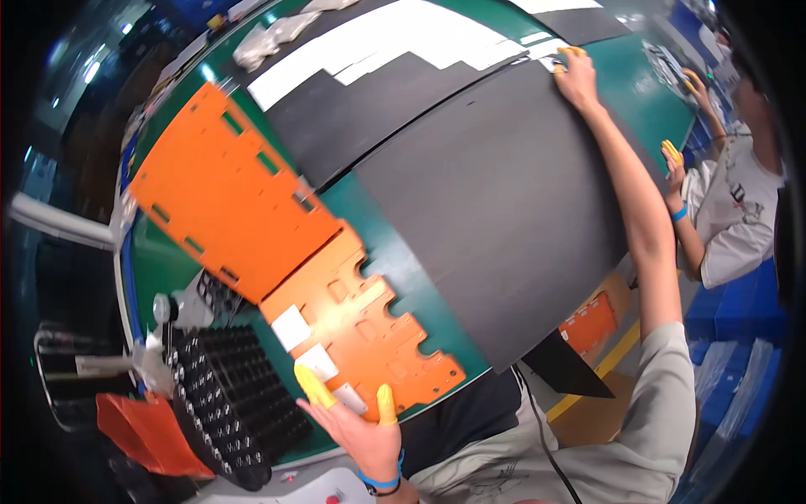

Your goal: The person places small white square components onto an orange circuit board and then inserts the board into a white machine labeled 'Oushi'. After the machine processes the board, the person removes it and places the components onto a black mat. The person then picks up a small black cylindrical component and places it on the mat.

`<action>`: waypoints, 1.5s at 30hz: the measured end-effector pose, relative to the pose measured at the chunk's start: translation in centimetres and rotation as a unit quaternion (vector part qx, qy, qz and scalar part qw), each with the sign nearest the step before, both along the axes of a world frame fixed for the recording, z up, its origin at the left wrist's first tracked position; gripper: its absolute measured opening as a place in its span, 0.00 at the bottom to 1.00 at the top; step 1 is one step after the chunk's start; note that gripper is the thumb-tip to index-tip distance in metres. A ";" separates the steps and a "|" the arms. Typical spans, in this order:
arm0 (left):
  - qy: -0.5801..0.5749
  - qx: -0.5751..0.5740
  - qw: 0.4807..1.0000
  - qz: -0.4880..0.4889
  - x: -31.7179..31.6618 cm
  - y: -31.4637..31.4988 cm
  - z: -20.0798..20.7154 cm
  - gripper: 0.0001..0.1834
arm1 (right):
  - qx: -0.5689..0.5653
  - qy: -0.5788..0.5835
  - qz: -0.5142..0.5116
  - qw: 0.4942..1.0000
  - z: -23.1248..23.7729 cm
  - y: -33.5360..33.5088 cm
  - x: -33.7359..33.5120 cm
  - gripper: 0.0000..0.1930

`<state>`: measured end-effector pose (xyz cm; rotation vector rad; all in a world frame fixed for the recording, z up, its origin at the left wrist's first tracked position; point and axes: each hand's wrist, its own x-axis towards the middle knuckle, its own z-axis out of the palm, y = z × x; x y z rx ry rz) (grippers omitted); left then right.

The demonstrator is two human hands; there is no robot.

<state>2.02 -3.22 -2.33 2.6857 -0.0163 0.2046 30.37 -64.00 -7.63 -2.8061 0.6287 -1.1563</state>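
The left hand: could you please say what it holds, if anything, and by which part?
Nothing seems held: the left hand is spread open at the orange panel.

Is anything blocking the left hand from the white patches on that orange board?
Nothing visible is: the left hand is right by the white patches on the notched orange board. I can't tell whether they touch.

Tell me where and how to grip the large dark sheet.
The large dark sheet is probably best pinched, top and underside, at its near edge, coming from the person's side: it lies flat, and that edge appears to jut past the green table.
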 end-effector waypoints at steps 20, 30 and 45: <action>-0.025 -0.103 0.988 0.117 10.1 3.6 1.0 0.10 | -0.050 0.013 0.733 0.678 7.7 43.4 -21.5 0.07; -0.091 -0.069 0.989 0.095 10.6 4.0 0.4 0.12 | 0.094 0.064 0.672 0.731 4.6 44.5 -22.9 0.07; 0.164 -0.837 0.498 -0.154 3.8 1.7 4.2 0.13 | 0.553 -0.089 0.534 0.633 9.5 44.8 -25.1 0.12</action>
